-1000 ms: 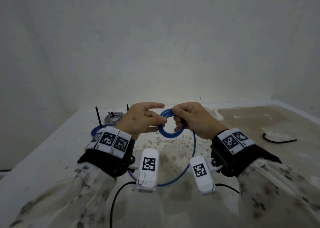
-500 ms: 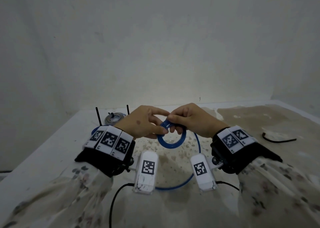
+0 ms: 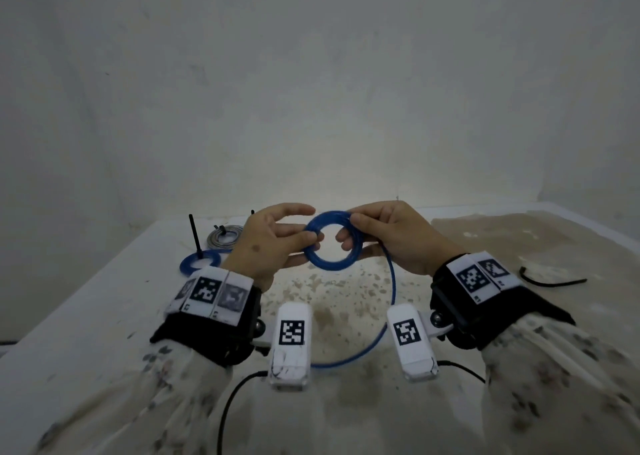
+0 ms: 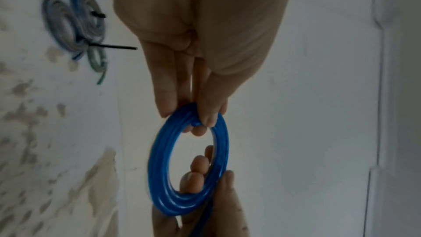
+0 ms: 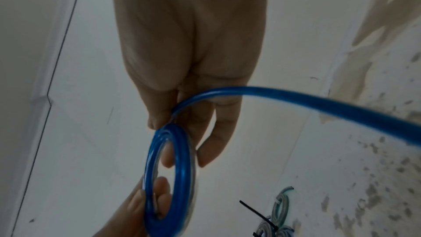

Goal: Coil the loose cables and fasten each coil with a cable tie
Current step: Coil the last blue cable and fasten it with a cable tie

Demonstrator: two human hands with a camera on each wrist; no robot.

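A blue cable coil (image 3: pixel 325 265) hangs in the air between both hands, above the table's middle. My left hand (image 3: pixel 311 236) pinches its left side with thumb and fingers, the index finger held straight above. My right hand (image 3: pixel 353 228) grips the upper right side. The loose blue tail (image 3: pixel 392 281) runs from the right hand down to the table and curves back towards me. In the left wrist view the coil (image 4: pixel 159 150) is pinched at the top by the left hand (image 4: pixel 201 121). In the right wrist view the coil (image 5: pixel 182 150) and tail (image 5: pixel 318 104) leave the right hand (image 5: pixel 164 123).
On the table's far left lie a blue coil (image 3: pixel 199 263) with an upright black tie and a grey tied coil (image 3: pixel 225 236). A loose black cable tie (image 3: pixel 550 281) lies at the right. A white wall stands close behind the stained table (image 3: pixel 519 240).
The coil dipped and then rose again between the hands. My right hand shifted its grip from the coil's top to its upper right side. The left index finger has straightened.
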